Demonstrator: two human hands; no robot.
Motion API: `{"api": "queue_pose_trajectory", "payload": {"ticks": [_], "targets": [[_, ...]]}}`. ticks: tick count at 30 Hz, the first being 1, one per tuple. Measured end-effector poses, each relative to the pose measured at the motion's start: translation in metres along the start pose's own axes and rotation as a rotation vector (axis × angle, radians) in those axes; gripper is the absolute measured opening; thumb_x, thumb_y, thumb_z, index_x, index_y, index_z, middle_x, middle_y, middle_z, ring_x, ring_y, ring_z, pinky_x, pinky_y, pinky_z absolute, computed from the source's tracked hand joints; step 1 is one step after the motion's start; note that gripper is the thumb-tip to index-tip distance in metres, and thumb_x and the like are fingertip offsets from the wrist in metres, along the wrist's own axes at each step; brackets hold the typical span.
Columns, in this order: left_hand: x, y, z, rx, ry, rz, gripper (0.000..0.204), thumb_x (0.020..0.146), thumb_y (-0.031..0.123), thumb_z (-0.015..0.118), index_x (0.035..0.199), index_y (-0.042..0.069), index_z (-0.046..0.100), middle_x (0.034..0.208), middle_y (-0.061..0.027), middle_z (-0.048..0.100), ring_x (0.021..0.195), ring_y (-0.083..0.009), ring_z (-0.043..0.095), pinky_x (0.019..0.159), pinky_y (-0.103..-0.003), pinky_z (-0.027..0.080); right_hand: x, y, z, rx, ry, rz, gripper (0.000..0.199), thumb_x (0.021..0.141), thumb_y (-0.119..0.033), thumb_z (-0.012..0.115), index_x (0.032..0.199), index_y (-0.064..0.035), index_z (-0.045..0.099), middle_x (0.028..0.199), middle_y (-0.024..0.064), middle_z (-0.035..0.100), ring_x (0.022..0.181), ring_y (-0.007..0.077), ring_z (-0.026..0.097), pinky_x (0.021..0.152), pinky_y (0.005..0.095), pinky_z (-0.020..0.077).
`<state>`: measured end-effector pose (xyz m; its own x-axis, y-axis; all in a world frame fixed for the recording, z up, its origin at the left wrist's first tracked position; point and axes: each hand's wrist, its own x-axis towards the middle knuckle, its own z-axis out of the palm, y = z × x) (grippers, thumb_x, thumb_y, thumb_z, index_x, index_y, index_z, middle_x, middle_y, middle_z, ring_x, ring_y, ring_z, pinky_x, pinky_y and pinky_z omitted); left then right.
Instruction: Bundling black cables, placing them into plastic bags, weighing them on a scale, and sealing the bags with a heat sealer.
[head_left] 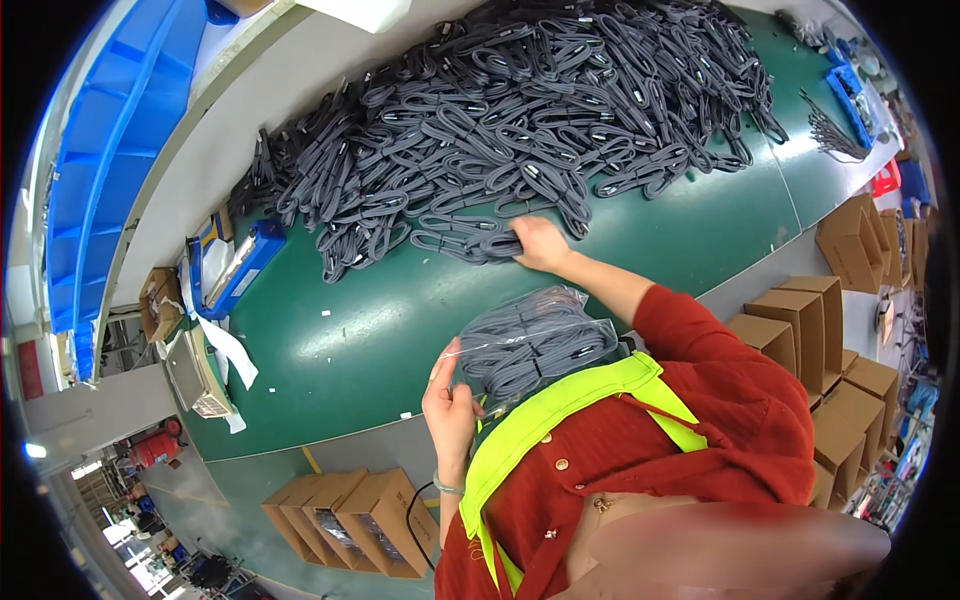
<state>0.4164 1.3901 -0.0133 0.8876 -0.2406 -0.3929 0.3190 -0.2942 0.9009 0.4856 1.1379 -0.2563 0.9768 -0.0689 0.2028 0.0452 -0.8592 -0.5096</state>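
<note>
A big heap of grey coiled cable bundles (540, 100) covers the far part of the green table (380, 340). My right hand (538, 243) reaches out to the heap's near edge and is closed on a few grey cable bundles (462, 240) there. My left hand (448, 402) is close to my chest and pinches the edge of a clear plastic bag (530, 340) that is filled with more grey coiled cables. The bag hangs just above my yellow vest.
A blue tool (247, 262) and white paper strips (228, 345) lie at the table's left end. Blue bins (110, 150) stand at far left. Open cardboard boxes sit below the table (350, 520) and at right (810, 320). A red fire extinguisher (152, 449) stands at lower left.
</note>
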Motion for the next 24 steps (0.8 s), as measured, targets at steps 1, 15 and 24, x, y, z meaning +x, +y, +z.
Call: {"api": "queue_pose_trajectory", "payload": {"ticks": [1, 15, 24], "targets": [[-0.002, -0.001, -0.002, -0.009, 0.010, -0.004, 0.054, 0.069, -0.012, 0.033, 0.119, -0.001, 0.052, 0.130, -0.0079, 0.047, 0.055, -0.0073, 0.049, 0.042, -0.015, 0.040, 0.004, -0.008, -0.022, 0.000, -0.004, -0.011, 0.044, 0.060, -0.014, 0.064, 0.100, -0.0053, 0.050, 0.090, 0.0119, 0.057, 0.082, 0.0284, 0.056, 0.075, 0.0375, 0.0450], [-0.003, -0.004, 0.005, 0.005, 0.010, 0.042, 0.056, 0.068, -0.011, 0.032, 0.119, 0.001, 0.052, 0.130, -0.0070, 0.047, 0.062, -0.0081, 0.050, 0.041, -0.015, 0.039, 0.004, 0.030, -0.104, -0.097, 0.158, 0.620, 0.036, 0.064, -0.024, 0.064, 0.090, -0.0016, 0.056, 0.087, 0.0147, 0.061, 0.082, 0.0297, 0.059, 0.073, 0.0363, 0.0471], [-0.011, -0.005, 0.004, 0.074, -0.016, 0.127, 0.063, 0.067, -0.011, 0.035, 0.127, 0.003, 0.044, 0.138, -0.0063, 0.038, 0.062, -0.0087, 0.050, 0.042, -0.015, 0.040, -0.012, 0.040, -0.022, -0.270, 0.257, 0.762, 0.048, 0.067, -0.026, 0.064, 0.103, -0.0011, 0.044, 0.080, 0.0179, 0.059, 0.072, 0.0355, 0.059, 0.069, 0.0411, 0.0494]]}}
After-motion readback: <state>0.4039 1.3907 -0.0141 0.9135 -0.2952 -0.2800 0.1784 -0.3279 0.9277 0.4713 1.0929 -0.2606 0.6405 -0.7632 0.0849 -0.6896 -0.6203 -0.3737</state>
